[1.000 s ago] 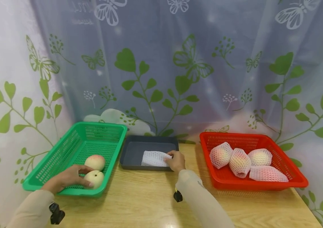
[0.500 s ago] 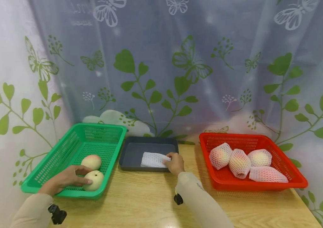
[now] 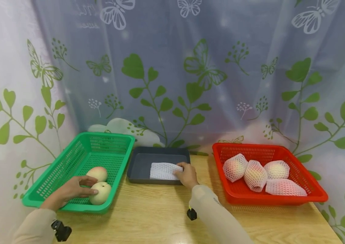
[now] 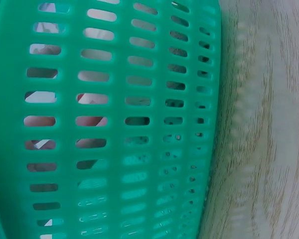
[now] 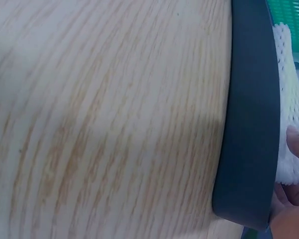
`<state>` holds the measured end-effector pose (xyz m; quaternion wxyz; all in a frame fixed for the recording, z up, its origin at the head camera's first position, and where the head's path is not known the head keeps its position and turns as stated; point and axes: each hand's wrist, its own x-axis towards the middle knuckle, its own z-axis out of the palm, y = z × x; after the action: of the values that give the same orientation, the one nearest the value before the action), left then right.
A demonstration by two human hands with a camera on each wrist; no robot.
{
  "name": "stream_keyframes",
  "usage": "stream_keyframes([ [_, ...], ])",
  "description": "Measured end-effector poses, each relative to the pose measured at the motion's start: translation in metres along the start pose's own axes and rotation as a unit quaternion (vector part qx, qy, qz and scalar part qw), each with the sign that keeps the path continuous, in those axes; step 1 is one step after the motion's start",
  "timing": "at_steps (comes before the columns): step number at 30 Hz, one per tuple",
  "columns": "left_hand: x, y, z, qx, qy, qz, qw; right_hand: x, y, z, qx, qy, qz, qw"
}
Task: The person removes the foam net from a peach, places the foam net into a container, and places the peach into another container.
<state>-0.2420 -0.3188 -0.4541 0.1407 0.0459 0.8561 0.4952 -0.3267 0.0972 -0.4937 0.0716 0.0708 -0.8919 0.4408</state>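
In the green basket (image 3: 123, 166), two pale peaches lie at the near right side: a near peach (image 3: 103, 194) and a pink-tinged one (image 3: 98, 173) behind it. My left hand (image 3: 71, 191) reaches over them from the left, fingers relaxed, its thumb tip against the near peach. Slots in the basket wall (image 4: 114, 129) show only scraps of what lies behind in the left wrist view. My right hand (image 3: 188, 174) pinches the right end of a white foam net sleeve (image 3: 162, 171) lying flat in the dark grey tray (image 3: 140, 157). Thumb and sleeve appear at the right wrist view's edge.
To the right stands a red basket (image 3: 279, 200) with several fruits in white foam nets (image 3: 235, 167). All containers rest on a wooden table (image 3: 148, 217). A printed curtain (image 3: 166, 67) hangs close behind them.
My left hand has drawn back slightly to the left, uncovering more of the near peach; both peaches have shifted slightly left. My right hand keeps its pinch on the sleeve, which barely moves.
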Motion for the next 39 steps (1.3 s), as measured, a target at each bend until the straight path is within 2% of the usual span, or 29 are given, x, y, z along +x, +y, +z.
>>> stream_keyframes([
  [3,-0.001,0.001,0.001,0.006,0.009,0.011,0.9999,0.000,0.000,-0.002,0.008,0.000,-0.011,1.000],
  [10,-0.002,0.006,0.003,0.033,0.034,0.016,0.9987,0.000,-0.001,-0.008,0.035,-0.004,-0.027,0.999],
  [15,-0.001,0.006,0.002,0.023,0.033,0.022,0.9990,-0.001,-0.004,-0.015,0.058,-0.005,-0.018,0.998],
  [20,-0.003,0.009,-0.003,0.012,0.032,0.019,0.9992,-0.002,-0.009,-0.026,0.093,-0.019,-0.029,0.995],
  [25,-0.005,0.022,0.000,0.009,0.024,0.041,0.9988,-0.009,-0.017,-0.047,0.121,-0.035,-0.029,0.992],
  [32,-0.003,0.046,0.016,0.008,0.016,0.071,0.9973,-0.017,-0.016,-0.076,0.169,-0.052,-0.028,0.984],
  [39,0.001,0.068,0.034,0.011,0.006,0.098,0.9951,-0.027,-0.018,-0.106,0.172,-0.041,-0.031,0.984],
])
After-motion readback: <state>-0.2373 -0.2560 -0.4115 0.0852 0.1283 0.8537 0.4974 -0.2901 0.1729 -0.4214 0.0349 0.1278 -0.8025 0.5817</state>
